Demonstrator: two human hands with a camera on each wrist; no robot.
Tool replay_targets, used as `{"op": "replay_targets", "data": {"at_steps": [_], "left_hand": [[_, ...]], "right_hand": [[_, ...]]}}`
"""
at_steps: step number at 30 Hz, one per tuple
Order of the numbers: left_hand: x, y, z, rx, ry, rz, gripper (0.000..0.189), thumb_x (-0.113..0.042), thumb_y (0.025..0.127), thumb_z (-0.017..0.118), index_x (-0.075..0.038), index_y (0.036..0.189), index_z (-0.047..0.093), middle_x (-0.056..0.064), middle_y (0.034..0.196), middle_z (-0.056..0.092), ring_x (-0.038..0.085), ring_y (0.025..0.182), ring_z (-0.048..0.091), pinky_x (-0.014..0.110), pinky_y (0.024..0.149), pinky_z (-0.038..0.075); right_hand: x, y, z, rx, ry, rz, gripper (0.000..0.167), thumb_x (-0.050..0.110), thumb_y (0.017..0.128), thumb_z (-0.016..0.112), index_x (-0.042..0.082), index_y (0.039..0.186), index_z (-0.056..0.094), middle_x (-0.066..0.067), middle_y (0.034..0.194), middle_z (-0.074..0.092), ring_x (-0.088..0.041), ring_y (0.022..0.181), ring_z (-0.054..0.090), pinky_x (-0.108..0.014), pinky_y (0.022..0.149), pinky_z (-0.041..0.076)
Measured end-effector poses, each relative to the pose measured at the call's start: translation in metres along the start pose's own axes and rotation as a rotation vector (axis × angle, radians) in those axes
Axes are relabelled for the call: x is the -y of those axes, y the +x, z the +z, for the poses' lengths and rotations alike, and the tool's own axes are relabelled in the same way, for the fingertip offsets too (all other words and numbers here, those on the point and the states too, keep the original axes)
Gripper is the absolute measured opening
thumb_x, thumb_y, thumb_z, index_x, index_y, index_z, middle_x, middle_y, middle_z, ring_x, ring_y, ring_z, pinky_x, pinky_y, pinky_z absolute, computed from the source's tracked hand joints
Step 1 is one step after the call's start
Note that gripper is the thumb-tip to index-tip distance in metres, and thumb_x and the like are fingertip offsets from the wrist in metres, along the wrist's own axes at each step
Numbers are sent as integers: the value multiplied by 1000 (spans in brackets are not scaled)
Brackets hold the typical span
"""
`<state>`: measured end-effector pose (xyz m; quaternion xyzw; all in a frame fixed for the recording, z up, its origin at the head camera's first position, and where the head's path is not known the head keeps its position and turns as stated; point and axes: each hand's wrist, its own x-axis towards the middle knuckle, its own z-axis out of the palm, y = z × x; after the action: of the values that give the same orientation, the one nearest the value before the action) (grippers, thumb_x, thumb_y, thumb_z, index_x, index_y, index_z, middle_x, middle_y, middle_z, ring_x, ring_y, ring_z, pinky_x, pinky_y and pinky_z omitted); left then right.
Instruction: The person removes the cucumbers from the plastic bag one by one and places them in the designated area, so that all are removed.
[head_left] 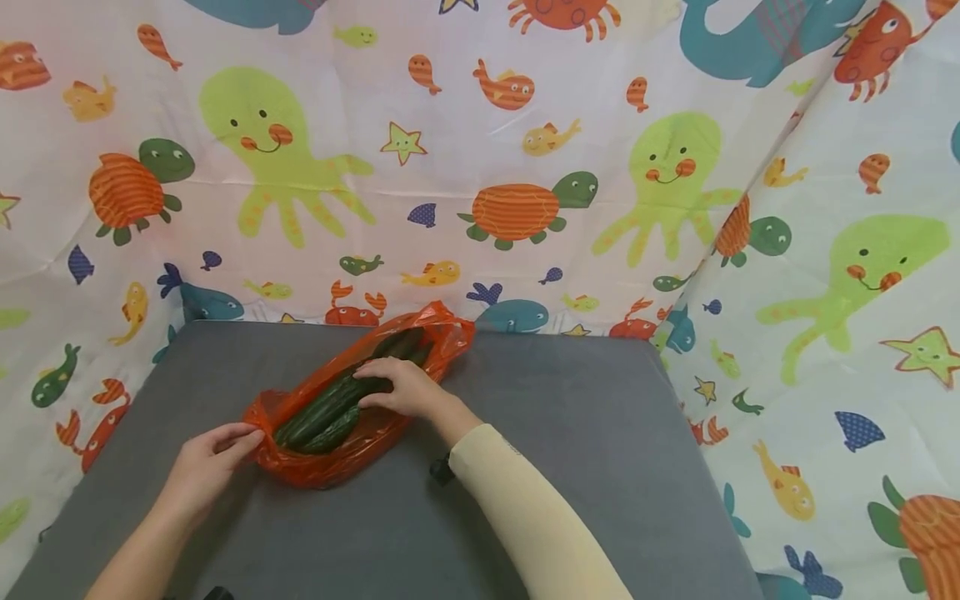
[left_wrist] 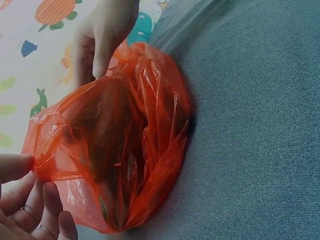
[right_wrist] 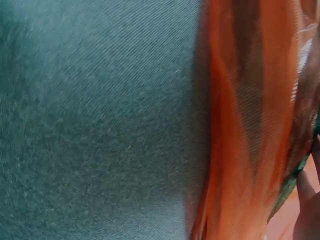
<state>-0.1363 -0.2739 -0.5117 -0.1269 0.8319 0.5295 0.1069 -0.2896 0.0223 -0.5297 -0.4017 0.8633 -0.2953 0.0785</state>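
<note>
An orange-red plastic bag lies slantwise on the grey table, its top side open lengthwise. Inside are several dark green cucumbers side by side. My left hand pinches the bag's near left edge between thumb and fingers; the left wrist view shows the thin film stretched from that pinch. Reaching into the opening, my right hand grips a cucumber around its middle, thumb on the near side and fingers over the far side. In the right wrist view only fingertips show at the right edge, against a green cucumber.
The grey cloth-covered table extends right of the bag and in front of it. A white curtain printed with sea animals stands behind the table and along both sides. The bag's far end lies close to the table's back edge.
</note>
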Motion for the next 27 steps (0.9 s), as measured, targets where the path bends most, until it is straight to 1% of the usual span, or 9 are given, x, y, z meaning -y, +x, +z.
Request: {"op": "replay_targets", "data": {"at_steps": [5, 8, 9, 12, 15, 16, 19, 23, 27], "left_hand": [[0, 1, -1, -8, 24, 15, 66, -51, 98, 62, 3, 136, 56, -3, 110, 71, -7, 88, 61, 24, 79, 56], [0, 0, -1, -7, 13, -9, 66, -50, 98, 62, 3, 137, 56, -3, 109, 70, -6, 88, 60, 24, 78, 56], [1, 0, -1, -7, 10, -15, 66, -49, 98, 62, 3, 137, 55, -4, 109, 71, -6, 87, 61, 24, 78, 56], [3, -2, -1, -15, 3, -20, 65, -48, 98, 62, 4, 137, 55, -4, 108, 71, -6, 87, 61, 24, 78, 56], [3, -1, 0, -19, 7, -11, 64, -48, 99, 62, 4, 136, 56, -4, 107, 71, -6, 87, 61, 24, 77, 56], [3, -1, 0, -20, 3, -12, 64, -48, 99, 62, 4, 136, 56, -4, 107, 71, -6, 87, 61, 24, 77, 56], [3, -1, 1, -18, -2, -16, 64, -48, 99, 62, 4, 136, 56, -5, 106, 71, -6, 87, 61, 24, 77, 56], [4, 0, 0, -6, -9, -27, 64, -48, 98, 62, 3, 135, 57, -6, 105, 71, -5, 87, 62, 26, 79, 57], [5, 0, 1, 0, -4, -29, 65, -49, 98, 63, 3, 135, 57, -5, 105, 71, -4, 88, 63, 27, 80, 57]], "right_hand": [[-2, 6, 0, 11, -138, -16, 52, 40, 93, 71, 23, 141, 60, 3, 146, 57, -12, 142, 44, -47, 125, 16], [-2, 10, 2, 24, -169, -5, 54, 43, 94, 69, 24, 143, 59, 1, 146, 56, -13, 142, 44, -46, 126, 14], [-2, 11, 3, 26, -178, 2, 54, 44, 94, 69, 24, 143, 59, 1, 146, 56, -15, 142, 44, -44, 126, 15], [0, 13, 5, 29, -200, -2, 51, 44, 95, 67, 26, 142, 60, 0, 144, 56, -16, 137, 48, -36, 121, 30], [-1, 14, 5, 12, -213, -41, 48, 41, 95, 67, 25, 140, 62, 0, 138, 58, -16, 127, 51, -26, 109, 43], [-1, 14, 5, 5, -222, -65, 47, 40, 95, 68, 24, 139, 63, -1, 135, 59, -15, 123, 52, -24, 104, 45], [-1, 15, 4, -13, -273, -155, 45, 36, 96, 67, 23, 138, 64, -3, 127, 61, -16, 114, 54, -23, 99, 45], [-1, 15, 6, -55, -323, -260, 39, 31, 96, 69, 21, 133, 68, -6, 119, 62, -19, 107, 56, -28, 97, 45], [-4, 16, 9, -106, -329, -322, 35, 29, 94, 72, 20, 128, 72, -7, 115, 62, -21, 106, 57, -31, 98, 44]]}}
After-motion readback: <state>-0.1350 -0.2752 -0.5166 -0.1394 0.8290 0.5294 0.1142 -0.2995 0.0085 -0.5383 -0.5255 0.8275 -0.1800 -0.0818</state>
